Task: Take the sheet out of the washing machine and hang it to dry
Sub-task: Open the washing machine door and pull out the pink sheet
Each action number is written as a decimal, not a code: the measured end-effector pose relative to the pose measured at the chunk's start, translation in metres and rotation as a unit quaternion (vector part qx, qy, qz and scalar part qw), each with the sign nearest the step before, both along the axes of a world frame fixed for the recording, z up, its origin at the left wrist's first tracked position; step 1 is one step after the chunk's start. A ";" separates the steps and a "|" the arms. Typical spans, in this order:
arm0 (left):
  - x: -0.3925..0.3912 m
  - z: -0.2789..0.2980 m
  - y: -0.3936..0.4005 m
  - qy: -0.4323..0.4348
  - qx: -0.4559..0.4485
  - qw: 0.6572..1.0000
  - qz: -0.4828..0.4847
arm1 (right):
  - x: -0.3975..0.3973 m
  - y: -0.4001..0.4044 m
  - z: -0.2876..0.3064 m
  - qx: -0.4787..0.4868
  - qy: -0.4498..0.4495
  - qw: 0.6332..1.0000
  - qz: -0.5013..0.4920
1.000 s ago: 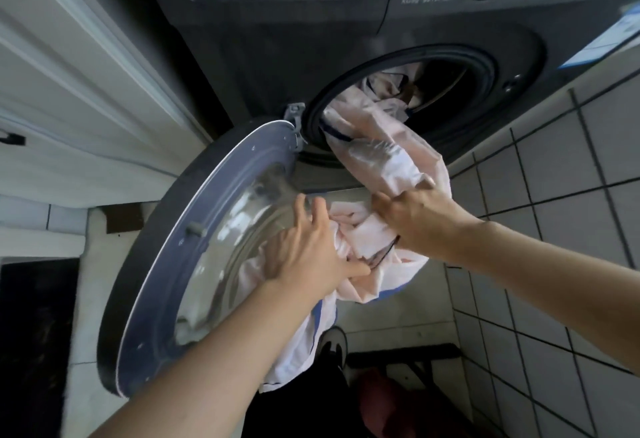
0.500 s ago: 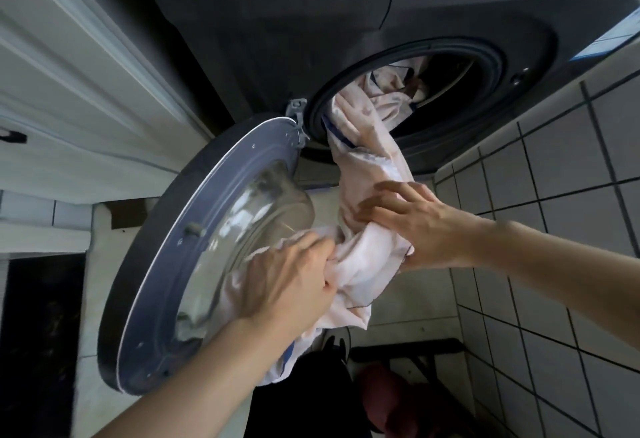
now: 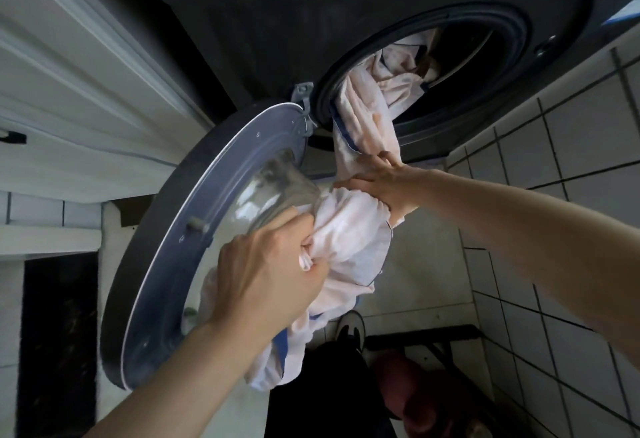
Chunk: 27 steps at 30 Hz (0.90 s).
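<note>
Pulling from the head view: the pale pink, blue-trimmed cotton sheet [image 3: 349, 250] is about half out of the dark front-loading washing machine [image 3: 277, 22], trailing over the drum opening's lower-left rim beside the open round glass door [image 3: 194, 229]. The left hand [image 3: 266, 275] grips a bunched fold; the right hand [image 3: 377, 181] clutches the rope above. The rest remains inside; hanging is not yet begun.

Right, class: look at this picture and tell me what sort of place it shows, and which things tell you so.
Probably a home laundry corner. A front-loading washing machine stands with its round door open, a pale sheet trails from the drum, and the floor is tiled.
</note>
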<state>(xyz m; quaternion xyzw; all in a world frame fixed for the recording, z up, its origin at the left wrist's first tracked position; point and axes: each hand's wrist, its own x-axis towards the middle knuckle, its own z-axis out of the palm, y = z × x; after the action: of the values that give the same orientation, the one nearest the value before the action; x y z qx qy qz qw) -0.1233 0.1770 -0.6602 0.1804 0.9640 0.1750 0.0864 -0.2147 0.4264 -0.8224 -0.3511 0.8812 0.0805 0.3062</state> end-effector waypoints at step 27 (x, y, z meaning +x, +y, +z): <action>-0.007 -0.018 -0.010 -0.109 -0.035 0.993 0.007 | -0.009 0.079 0.003 -0.023 0.194 0.896 -0.399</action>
<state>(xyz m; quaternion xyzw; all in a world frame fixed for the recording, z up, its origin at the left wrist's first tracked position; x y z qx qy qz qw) -0.1302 0.1667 -0.6778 0.1503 0.9556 0.1604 0.1962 -0.2238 0.5050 -0.8190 0.0456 0.9908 -0.0024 0.1275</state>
